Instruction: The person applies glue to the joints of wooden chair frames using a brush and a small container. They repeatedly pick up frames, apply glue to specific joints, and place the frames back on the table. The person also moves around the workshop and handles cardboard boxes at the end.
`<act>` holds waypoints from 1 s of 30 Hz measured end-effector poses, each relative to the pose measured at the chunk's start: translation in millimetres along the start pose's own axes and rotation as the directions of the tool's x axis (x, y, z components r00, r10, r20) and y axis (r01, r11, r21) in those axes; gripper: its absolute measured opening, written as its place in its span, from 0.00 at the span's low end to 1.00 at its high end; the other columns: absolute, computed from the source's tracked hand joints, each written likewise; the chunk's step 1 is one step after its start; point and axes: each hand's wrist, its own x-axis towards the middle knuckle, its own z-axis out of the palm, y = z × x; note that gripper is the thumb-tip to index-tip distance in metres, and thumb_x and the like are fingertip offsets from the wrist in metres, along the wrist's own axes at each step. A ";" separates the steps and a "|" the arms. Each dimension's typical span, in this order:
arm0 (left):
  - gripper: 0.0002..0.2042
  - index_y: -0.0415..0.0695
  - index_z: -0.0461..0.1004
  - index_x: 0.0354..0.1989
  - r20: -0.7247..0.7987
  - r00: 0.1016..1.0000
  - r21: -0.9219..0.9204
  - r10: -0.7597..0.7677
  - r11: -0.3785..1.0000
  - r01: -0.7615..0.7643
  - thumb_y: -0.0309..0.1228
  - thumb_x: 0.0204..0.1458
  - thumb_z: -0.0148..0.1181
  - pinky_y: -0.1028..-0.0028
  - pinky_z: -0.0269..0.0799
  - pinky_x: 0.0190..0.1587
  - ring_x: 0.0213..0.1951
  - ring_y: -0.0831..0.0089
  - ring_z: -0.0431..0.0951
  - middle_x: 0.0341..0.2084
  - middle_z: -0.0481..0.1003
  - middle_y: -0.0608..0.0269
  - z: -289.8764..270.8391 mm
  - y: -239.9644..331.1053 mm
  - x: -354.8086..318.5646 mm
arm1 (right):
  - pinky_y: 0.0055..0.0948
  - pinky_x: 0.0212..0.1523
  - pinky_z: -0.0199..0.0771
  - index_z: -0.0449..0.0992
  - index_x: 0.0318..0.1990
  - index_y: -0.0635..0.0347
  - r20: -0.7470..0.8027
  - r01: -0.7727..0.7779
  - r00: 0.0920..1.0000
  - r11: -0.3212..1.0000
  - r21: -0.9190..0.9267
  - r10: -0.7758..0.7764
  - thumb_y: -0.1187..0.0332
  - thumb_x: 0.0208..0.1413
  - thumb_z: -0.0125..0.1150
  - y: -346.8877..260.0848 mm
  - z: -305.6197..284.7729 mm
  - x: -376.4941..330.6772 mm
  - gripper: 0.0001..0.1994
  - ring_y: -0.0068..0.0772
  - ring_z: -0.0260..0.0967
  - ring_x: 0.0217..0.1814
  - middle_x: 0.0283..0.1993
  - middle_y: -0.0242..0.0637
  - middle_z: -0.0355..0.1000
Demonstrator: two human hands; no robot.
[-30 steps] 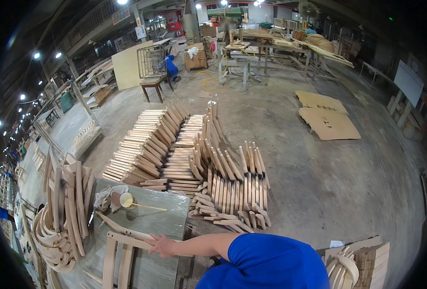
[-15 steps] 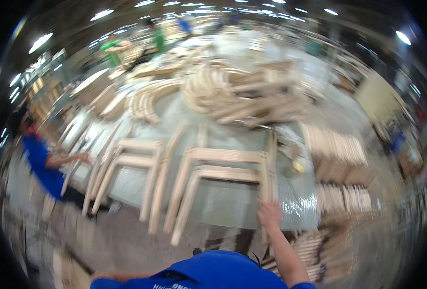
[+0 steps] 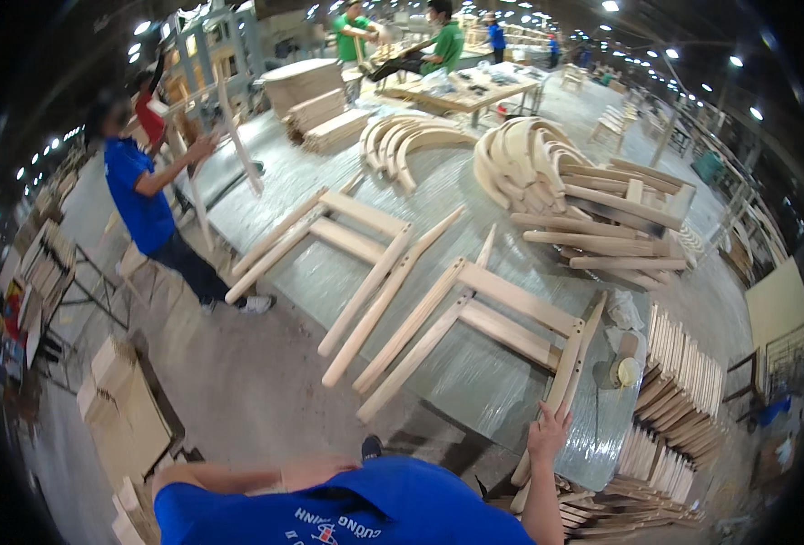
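My right hand (image 3: pixel 547 434) touches the right leg of the wooden frame (image 3: pixel 522 301), which lies on the counter (image 3: pixel 601 427); fingers cover that stretch, so I cannot tell whether they grip. Nearer me than the frame, my left hand (image 3: pixel 318 470) is blurred, its opening unreadable. Right of the frame, a yellow round thing (image 3: pixel 629 371) stays indistinct.

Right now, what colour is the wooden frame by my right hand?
The wooden frame is pale tan; it shows best in the head view.

Bright white lamps (image 3: pixel 736 62) under a dark roof (image 3: pixel 706 25), grey floor (image 3: pixel 247 391) below
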 end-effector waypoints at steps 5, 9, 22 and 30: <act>0.20 0.43 0.70 0.46 -0.646 0.498 0.085 -0.579 0.593 0.801 0.39 0.45 0.60 0.58 0.60 0.54 0.52 0.55 0.65 0.47 0.69 0.53 -12.7 -61.3 -36.1 | 0.45 0.65 0.50 0.73 0.49 0.44 -0.035 0.039 0.999 0.999 0.023 -0.039 0.71 0.39 0.55 2.5 2.2 -0.9 0.23 0.59 0.43 0.67 0.66 0.45 0.51; 0.21 0.42 0.68 0.46 -0.689 0.287 -0.082 -0.665 0.465 0.881 0.42 0.48 0.55 0.61 0.67 0.49 0.49 0.55 0.67 0.45 0.70 0.53 -41.8 -90.4 21.0 | 0.44 0.64 0.51 0.73 0.49 0.43 -0.014 0.017 1.000 1.000 0.003 -0.017 0.71 0.37 0.56 0.3 3.8 0.7 0.25 0.59 0.45 0.67 0.65 0.45 0.53; 0.23 0.46 0.61 0.51 -0.565 -0.019 -0.388 -0.825 0.245 0.888 0.44 0.48 0.54 0.56 0.71 0.41 0.41 0.50 0.74 0.35 0.74 0.44 -49.3 -154.8 58.5 | 0.43 0.66 0.47 0.73 0.49 0.44 -0.011 0.041 0.999 0.999 -0.008 -0.041 0.71 0.37 0.56 -0.5 10.3 4.6 0.25 0.59 0.46 0.66 0.64 0.49 0.54; 0.39 0.50 0.48 0.63 -0.513 -0.188 -0.429 -0.838 0.060 0.901 0.47 0.44 0.58 0.59 0.70 0.45 0.42 0.50 0.75 0.37 0.74 0.43 -105.3 -191.9 -8.9 | 0.42 0.67 0.45 0.73 0.48 0.47 -0.003 0.031 1.000 0.998 -0.047 -0.031 0.72 0.37 0.55 0.5 11.8 5.8 0.24 0.56 0.44 0.67 0.65 0.48 0.52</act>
